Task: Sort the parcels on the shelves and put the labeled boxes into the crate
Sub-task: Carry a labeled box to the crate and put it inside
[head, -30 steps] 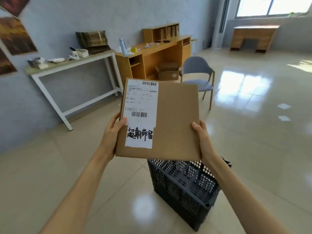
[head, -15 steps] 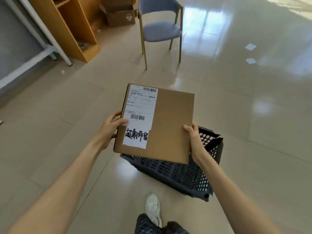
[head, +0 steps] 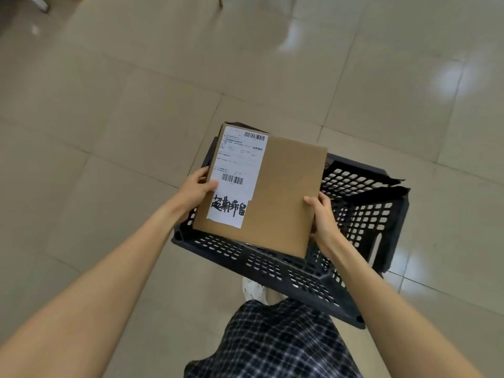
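Placement step under way: left hand [head: 194, 191] and right hand [head: 323, 217] grip opposite edges of labeled box [head: 268, 192], held flat above open black crate [head: 272, 264]; next move probably calls for lowering, then letting go.

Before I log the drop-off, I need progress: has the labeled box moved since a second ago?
Yes. The labeled box has come down toward the black crate, now over the left part of its opening.
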A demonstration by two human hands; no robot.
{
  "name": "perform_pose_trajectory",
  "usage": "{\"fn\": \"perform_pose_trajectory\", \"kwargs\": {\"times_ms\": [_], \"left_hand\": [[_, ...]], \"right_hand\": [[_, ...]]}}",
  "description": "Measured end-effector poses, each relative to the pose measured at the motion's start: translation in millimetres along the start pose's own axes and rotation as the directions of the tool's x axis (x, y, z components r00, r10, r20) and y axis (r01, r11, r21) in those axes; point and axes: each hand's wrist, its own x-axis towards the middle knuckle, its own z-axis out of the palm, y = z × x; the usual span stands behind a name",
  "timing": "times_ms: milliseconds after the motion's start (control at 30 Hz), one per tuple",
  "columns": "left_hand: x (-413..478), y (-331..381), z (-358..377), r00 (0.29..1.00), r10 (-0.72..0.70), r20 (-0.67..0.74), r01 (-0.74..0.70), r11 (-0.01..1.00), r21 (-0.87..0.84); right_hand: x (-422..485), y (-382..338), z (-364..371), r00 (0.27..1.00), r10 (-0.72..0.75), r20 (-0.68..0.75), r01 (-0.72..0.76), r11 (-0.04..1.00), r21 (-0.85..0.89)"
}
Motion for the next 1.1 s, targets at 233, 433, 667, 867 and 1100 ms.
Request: {"fn": "perform_pose_trajectory", "kwargs": {"times_ms": [233,433,667,867,1100], "left_hand": [[66.3,-33.7,31.1,0.997,-0.072,-0.034,0.077,0.985,0.152],[110.2,-48.4,49.1,0.995,-0.073,-0.074,0.086,0.978,0.188],[151.6,-69.9,66.8,0.987,-0.108,-0.118,0.133,0.965,0.225],[168.3,-73.8,76.2,0.968,-0.187,-0.169,0.219,0.955,0.199],[169.8,-77.7,81.8,0.970,-0.158,-0.187,0.194,0.961,0.195]], "right_hand": [[63.0,47.8,-0.5,0.991,0.132,-0.003,-0.132,0.991,0.008],[107.1,79.8,4.4,0.982,0.189,0.026,-0.190,0.980,0.066],[145.2,101.1,14.5,0.976,0.219,0.015,-0.220,0.971,0.095],[157.8,107.2,20.1,0.985,0.163,0.051,-0.167,0.981,0.094],[165.4,118.4,27.1,0.983,0.153,0.099,-0.152,0.988,-0.017]]}}
